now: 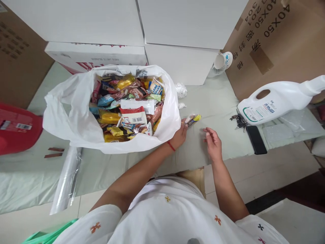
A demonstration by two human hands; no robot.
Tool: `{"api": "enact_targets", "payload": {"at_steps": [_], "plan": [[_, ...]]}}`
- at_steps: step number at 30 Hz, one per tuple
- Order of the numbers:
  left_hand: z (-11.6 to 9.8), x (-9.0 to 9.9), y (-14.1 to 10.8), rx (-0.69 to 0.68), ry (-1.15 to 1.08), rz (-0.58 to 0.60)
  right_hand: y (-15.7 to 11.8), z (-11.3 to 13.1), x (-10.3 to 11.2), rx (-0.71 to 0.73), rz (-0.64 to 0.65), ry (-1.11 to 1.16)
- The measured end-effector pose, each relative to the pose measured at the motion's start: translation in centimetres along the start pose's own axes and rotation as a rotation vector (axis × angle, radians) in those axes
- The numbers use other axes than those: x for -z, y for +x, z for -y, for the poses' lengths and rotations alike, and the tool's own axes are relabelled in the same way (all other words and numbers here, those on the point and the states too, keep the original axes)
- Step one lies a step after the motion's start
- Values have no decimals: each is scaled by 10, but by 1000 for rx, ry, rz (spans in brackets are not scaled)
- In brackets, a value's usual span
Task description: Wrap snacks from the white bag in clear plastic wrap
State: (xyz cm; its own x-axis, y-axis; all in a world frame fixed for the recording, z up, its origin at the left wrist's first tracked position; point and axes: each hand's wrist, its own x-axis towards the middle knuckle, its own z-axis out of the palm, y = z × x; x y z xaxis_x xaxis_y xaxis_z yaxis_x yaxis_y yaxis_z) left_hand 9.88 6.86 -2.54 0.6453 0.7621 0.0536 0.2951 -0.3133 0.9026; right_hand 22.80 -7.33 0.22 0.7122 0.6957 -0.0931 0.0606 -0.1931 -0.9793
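Observation:
A white plastic bag full of small wrapped snacks stands open on the cloth-covered table. At its right side, my left hand has its fingers closed on a small snack packet with a yellow end. A red string circles that wrist. To the right, my right hand is raised over the cloth with thumb and fingers apart, holding nothing. Crumpled clear plastic lies beyond my left hand, beside the bag.
White boxes line the back. On the right are a detergent bottle, keys, a phone and a cardboard box. Paper cups lie behind. On the left are a red bag and a plastic film roll.

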Motion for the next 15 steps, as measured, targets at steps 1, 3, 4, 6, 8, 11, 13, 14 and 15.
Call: {"api": "enact_targets", "payload": {"at_steps": [1,3,4,6,8,11,13,14,15], "plan": [[-3,-3,-5,21,-89,-19,-5,0,-4,-42,37,99],[-10,-14,-17,40,-279,17,-16,1,-17,-112,132,268],[-14,-19,-24,37,-359,56,-22,1,-23,-136,152,321],[-18,-26,-37,47,-446,116,-32,-1,-31,-163,120,356],[-18,-24,-48,84,-383,132,-38,-5,-24,-195,63,301],[-16,1,-66,135,-285,154,-27,-7,20,-268,137,11],[-15,25,-80,147,-299,208,-3,-1,59,-294,189,-239],[-15,36,-88,157,-304,230,15,6,76,-293,158,-345],[-15,46,-96,161,-305,237,36,16,89,-279,114,-462]]}}
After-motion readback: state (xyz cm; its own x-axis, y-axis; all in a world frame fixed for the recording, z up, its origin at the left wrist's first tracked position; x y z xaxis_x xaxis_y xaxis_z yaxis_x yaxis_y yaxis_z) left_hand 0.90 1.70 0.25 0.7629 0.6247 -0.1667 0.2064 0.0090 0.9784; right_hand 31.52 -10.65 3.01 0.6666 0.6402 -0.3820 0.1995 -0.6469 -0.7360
